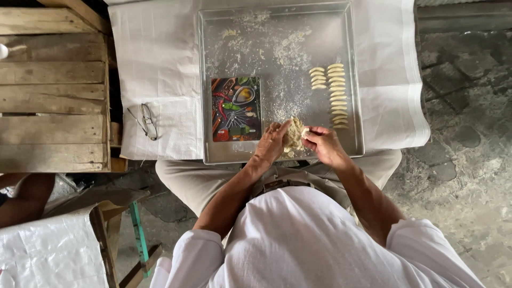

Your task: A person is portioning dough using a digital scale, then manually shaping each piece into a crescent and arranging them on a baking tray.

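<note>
Dough [294, 136], a crumbly pale lump, sits over the metal tray's [213, 154] near edge between left hand [272, 143] and right hand [322, 144], both sets of fingers grasping it, best pinched gently and evenly to match the finished pieces [337, 96] rowed rightward.

Place: makeshift food-prep spot, outdoors or in a yard, not a fitted kitchen
Floor: rough cracked concrete [458, 133]
Surface: covered with white woven sacking [154, 64]
Work gear: big metal tray [277, 48] dusted with flour, rows of shaped dough pieces [333, 90], small printed cutting board [236, 109]
Surroundings: worn wooden crates [53, 90], wooden stool frame [128, 234], glasses [145, 121] lying on the sacking
</note>
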